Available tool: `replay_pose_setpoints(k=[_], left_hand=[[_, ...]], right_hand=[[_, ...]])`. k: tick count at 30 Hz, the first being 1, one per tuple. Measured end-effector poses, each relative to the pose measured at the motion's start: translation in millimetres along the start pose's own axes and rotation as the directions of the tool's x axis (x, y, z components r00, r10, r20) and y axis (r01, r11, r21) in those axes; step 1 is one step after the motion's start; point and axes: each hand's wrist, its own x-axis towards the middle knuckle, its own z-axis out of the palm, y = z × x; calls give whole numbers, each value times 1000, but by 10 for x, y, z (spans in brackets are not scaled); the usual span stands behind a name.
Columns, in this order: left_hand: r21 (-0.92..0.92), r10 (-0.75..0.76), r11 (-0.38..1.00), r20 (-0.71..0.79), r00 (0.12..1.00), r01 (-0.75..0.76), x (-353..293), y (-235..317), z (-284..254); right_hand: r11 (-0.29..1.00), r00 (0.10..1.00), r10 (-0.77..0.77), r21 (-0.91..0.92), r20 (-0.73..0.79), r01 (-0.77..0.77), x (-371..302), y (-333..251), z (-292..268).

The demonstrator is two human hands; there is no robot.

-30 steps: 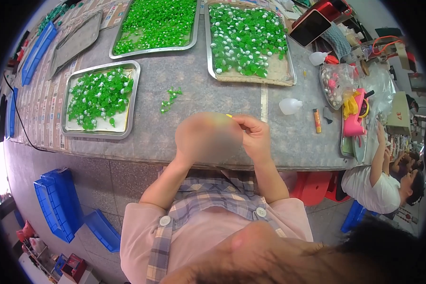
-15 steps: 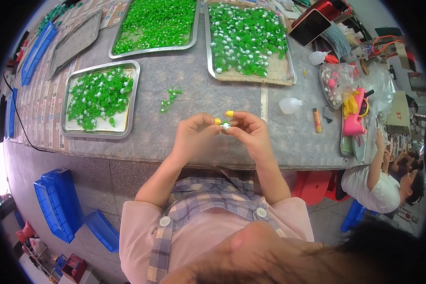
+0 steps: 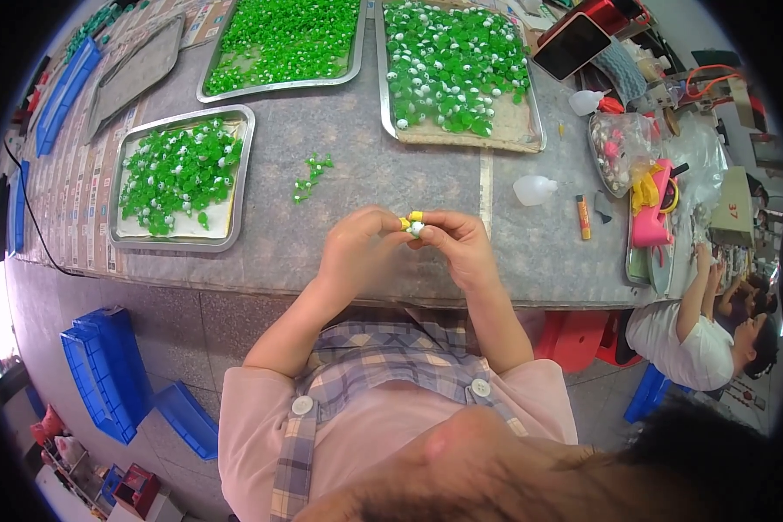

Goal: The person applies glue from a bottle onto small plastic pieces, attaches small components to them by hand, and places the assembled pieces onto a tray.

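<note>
Fingers (image 3: pixel 451 237) of the right hand (image 3: pixel 471 255) are pinching a small white-and-green bead (image 3: pixel 416 229) at their tips. Close by on its left, the left hand (image 3: pixel 350 248) is keeping its fingertips, but I cannot tell whether they are gripping too. Ahead and left of the fingers, I am seeing a green cluster (image 3: pixel 310 181) lying loose; farther left, a tray (image 3: pixel 242 174) is holding similar pieces (image 3: pixel 178 174). Right of the fingers, a whitish bottle (image 3: pixel 535 190) is resting.

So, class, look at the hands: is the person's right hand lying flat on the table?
No, the right hand pinches a small white-and-green piece at its fingertips, close beside the left hand.
</note>
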Motion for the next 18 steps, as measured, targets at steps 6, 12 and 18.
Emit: replay_pose_setpoints(k=[6,12,18], left_hand=[[194,128,974,-31,991,-120,-47,-30,-17],[139,49,990,-66,997,-40,-116,-57,-140],[470,227,877,-589,776,100,-6,-53,-962]], right_hand=[[999,999,-9,-47,-37,8,-19,53,78],[995,997,70,-69,20,-68,45,51,127],[812,807,-561,-310,-182,495,14,-156,-75]])
